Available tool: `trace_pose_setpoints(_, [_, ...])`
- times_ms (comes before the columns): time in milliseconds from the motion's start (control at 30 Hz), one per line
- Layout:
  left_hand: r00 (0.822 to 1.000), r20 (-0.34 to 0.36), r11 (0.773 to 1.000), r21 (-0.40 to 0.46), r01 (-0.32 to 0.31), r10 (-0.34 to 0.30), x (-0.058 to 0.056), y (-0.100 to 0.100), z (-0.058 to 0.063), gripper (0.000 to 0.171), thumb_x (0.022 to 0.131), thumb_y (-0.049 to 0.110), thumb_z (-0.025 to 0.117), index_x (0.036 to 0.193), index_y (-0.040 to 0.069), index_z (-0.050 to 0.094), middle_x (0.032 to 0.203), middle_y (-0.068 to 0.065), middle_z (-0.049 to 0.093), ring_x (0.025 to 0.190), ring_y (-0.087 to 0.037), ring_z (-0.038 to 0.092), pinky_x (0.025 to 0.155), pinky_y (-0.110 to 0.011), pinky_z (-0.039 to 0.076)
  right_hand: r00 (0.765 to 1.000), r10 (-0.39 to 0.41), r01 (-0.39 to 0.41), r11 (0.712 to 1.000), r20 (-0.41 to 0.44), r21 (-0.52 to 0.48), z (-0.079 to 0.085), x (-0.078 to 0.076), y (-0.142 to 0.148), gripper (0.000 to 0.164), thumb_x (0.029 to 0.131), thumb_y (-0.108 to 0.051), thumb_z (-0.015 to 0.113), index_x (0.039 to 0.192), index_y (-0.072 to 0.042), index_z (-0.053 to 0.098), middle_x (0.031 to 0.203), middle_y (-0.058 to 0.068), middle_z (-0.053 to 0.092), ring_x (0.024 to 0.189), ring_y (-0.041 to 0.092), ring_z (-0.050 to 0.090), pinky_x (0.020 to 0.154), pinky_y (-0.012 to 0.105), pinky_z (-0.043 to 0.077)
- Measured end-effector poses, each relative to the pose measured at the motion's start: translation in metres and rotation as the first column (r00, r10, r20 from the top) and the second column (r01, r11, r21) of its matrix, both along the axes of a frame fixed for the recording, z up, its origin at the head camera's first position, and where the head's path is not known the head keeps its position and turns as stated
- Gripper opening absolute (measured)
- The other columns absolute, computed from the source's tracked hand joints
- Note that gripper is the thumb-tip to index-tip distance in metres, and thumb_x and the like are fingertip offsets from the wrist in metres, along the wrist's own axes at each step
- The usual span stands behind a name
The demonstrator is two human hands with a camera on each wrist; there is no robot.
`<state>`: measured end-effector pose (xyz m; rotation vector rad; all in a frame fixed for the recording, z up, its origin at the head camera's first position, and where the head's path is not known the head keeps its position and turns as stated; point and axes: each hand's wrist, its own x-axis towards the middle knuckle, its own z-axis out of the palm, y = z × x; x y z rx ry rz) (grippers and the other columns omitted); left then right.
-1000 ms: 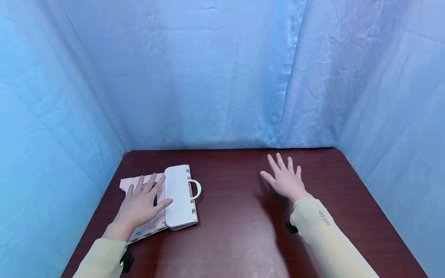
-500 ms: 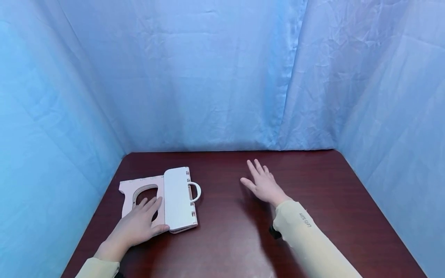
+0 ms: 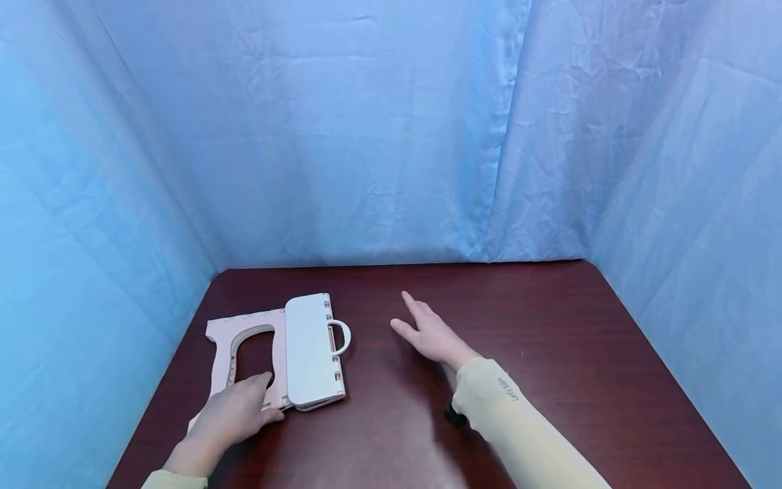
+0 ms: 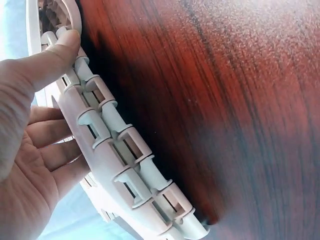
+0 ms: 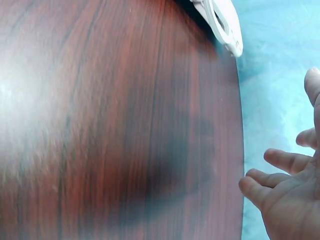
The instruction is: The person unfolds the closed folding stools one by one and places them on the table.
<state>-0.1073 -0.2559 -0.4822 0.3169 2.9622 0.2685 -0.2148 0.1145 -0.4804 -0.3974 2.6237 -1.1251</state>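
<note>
A folding step stool point(image 3: 313, 353), folded flat, lies on the left part of the table. It has a white top panel with a curved carry handle point(image 3: 345, 337) on its right edge, and pale pink legs around a large opening. My left hand point(image 3: 235, 411) grips the stool's near side, fingertips by the opening and thumb at the near edge. In the left wrist view the thumb presses the hinged edge point(image 4: 112, 135), with the other fingers behind it against the leg face. My right hand point(image 3: 434, 336) hovers over the table right of the stool, fingers extended, holding nothing.
The dark red-brown wooden table point(image 3: 537, 305) reaches back to light blue curtains point(image 3: 391, 136), which hang behind it and on both sides. In the right wrist view a white end of the stool point(image 5: 230, 30) shows at the top.
My left hand has drawn back toward the near side of the stool and taken hold of its edge. My right hand has moved left toward the stool, which stays about where it was.
</note>
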Motion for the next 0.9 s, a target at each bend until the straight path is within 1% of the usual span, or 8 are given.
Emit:
trace_pose_setpoints(33, [1.000, -0.006, 1.000, -0.007, 0.003, -0.003, 0.001, 0.000, 0.000, 0.053, 0.078, 0.035, 0.088, 0.112, 0.001, 0.066, 0.096, -0.008, 0.070, 0.082, -0.023, 0.067, 0.069, -0.045, 0.055, 1.000, -0.004, 0.004, 1.000, 0.002, -0.012, -0.001, 0.001, -0.003, 0.080, 0.102, -0.059, 0.050, 0.165, -0.025, 0.014, 0.169, 0.008, 0.022, 0.156, 0.026, 0.019, 0.123, 0.052, 0.023])
trace_pose_setpoints(100, [1.000, -0.017, 1.000, -0.017, 0.014, -0.014, 0.002, 0.000, -0.001, 0.036, 0.078, 0.032, 0.088, 0.094, 0.009, 0.065, 0.081, 0.001, 0.064, 0.070, -0.017, 0.060, 0.060, -0.041, 0.049, 1.000, -0.009, 0.009, 0.999, 0.001, -0.031, -0.004, 0.001, -0.008, 0.079, 0.102, -0.057, 0.051, 0.165, -0.022, 0.018, 0.166, 0.011, 0.028, 0.155, 0.028, 0.022, 0.122, 0.052, 0.024])
trace_pose_setpoints(133, [0.999, -0.023, 0.999, -0.023, 0.022, -0.022, 0.002, 0.000, -0.002, 0.033, 0.078, 0.031, 0.088, 0.087, 0.013, 0.062, 0.075, 0.003, 0.060, 0.066, -0.015, 0.057, 0.057, -0.039, 0.046, 1.000, -0.008, 0.008, 0.999, -0.007, -0.041, -0.006, 0.002, -0.011, 0.078, 0.103, -0.056, 0.052, 0.164, -0.020, 0.019, 0.164, 0.012, 0.031, 0.153, 0.029, 0.026, 0.122, 0.052, 0.026])
trace_pose_setpoints(200, [0.998, -0.049, 0.998, -0.043, 0.043, -0.045, 0.003, 0.000, -0.002, 0.034, 0.078, 0.029, 0.088, 0.081, 0.015, 0.057, 0.072, 0.005, 0.056, 0.065, -0.014, 0.056, 0.055, -0.038, 0.045, 1.000, 0.001, -0.002, 0.998, -0.016, -0.060, -0.009, 0.002, -0.016, 0.077, 0.103, -0.052, 0.053, 0.164, -0.016, 0.022, 0.159, 0.015, 0.039, 0.149, 0.030, 0.035, 0.120, 0.051, 0.030])
trace_pose_setpoints(333, [0.993, -0.086, 0.995, -0.066, 0.079, -0.084, 0.004, 0.000, -0.004, 0.035, 0.079, 0.028, 0.088, 0.079, 0.015, 0.056, 0.073, 0.002, 0.053, 0.068, -0.016, 0.054, 0.055, -0.037, 0.045, 0.999, 0.030, -0.031, 0.994, -0.010, -0.103, -0.016, 0.003, -0.024, 0.074, 0.105, -0.046, 0.054, 0.162, -0.010, 0.025, 0.149, 0.018, 0.048, 0.137, 0.034, 0.050, 0.112, 0.050, 0.040])
trace_pose_setpoints(533, [0.991, -0.099, 0.995, -0.050, 0.090, -0.094, 0.004, 0.001, -0.004, 0.035, 0.079, 0.026, 0.088, 0.080, 0.013, 0.056, 0.079, 0.000, 0.047, 0.068, -0.015, 0.047, 0.055, -0.035, 0.043, 0.998, 0.051, -0.044, 0.988, 0.047, -0.150, -0.018, 0.004, -0.035, 0.070, 0.105, -0.042, 0.055, 0.159, -0.003, 0.031, 0.144, 0.016, 0.054, 0.130, 0.031, 0.055, 0.108, 0.049, 0.044])
trace_pose_setpoints(700, [0.990, -0.103, 0.994, -0.049, 0.094, -0.098, 0.004, 0.002, -0.004, 0.037, 0.078, 0.026, 0.089, 0.078, 0.013, 0.054, 0.078, 0.000, 0.045, 0.066, -0.014, 0.044, 0.053, -0.034, 0.041, 0.991, 0.030, 0.001, 0.974, 0.134, -0.227, -0.019, 0.008, -0.044, 0.065, 0.105, -0.037, 0.056, 0.155, 0.000, 0.037, 0.145, 0.016, 0.056, 0.133, 0.032, 0.054, 0.110, 0.048, 0.044])
trace_pose_setpoints(900, [0.991, -0.085, 0.993, -0.065, 0.098, -0.103, 0.003, 0.003, -0.002, 0.035, 0.078, 0.026, 0.088, 0.079, 0.013, 0.056, 0.078, 0.000, 0.046, 0.066, -0.014, 0.045, 0.054, -0.035, 0.042, 0.958, 0.020, 0.086, 0.931, 0.285, -0.356, -0.021, 0.012, -0.053, 0.064, 0.105, -0.036, 0.057, 0.155, -0.001, 0.039, 0.147, 0.016, 0.055, 0.132, 0.030, 0.056, 0.112, 0.048, 0.042])
